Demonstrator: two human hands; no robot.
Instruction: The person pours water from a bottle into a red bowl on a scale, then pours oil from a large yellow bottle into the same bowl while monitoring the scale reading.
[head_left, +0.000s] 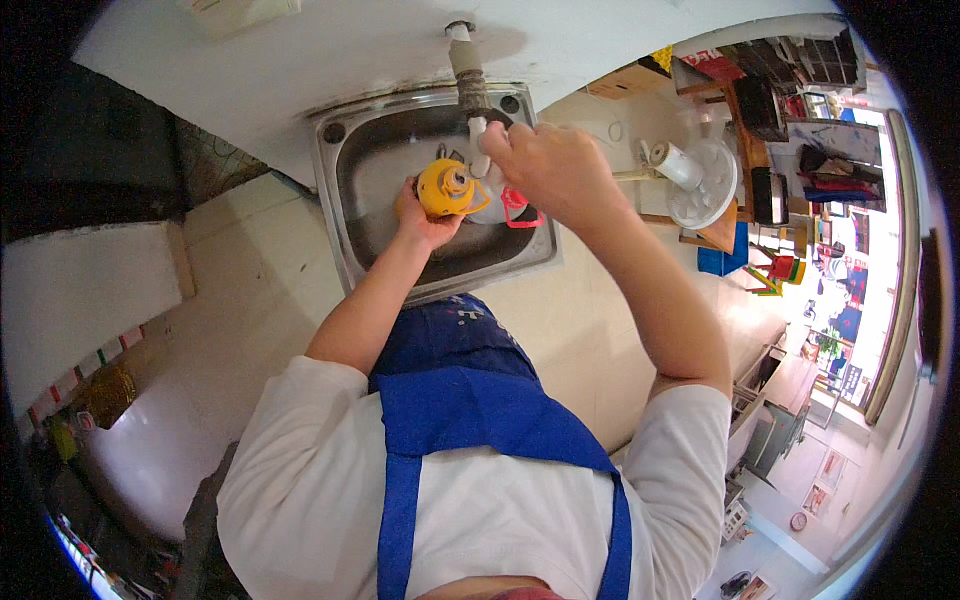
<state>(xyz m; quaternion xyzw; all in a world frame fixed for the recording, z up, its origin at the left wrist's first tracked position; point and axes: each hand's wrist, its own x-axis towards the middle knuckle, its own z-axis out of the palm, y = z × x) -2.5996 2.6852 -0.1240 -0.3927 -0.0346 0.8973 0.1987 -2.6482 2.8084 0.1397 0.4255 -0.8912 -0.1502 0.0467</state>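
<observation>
My left hand (431, 225) holds a yellow bottle-like container (442, 187) with a round open-looking top, over the basin of a stainless steel sink (367, 247). Close beside that top is the spout of a white faucet (478, 154), which comes off a pipe on the wall. My right hand (536, 154) is raised at the faucet, its fingers curled near the upper part; what they grip is hidden. Below my right hand, a pink-red plastic handle (525, 217) shows in the basin, beside a clear or pale vessel that is partly hidden.
The white wall (285, 67) rises behind the sink. A white standing fan (701, 176) is to the right of the sink, near wooden shelving and a blue box (721, 255). The tiled floor (592, 330) shows below the sink. A blue apron (487, 412) covers my front.
</observation>
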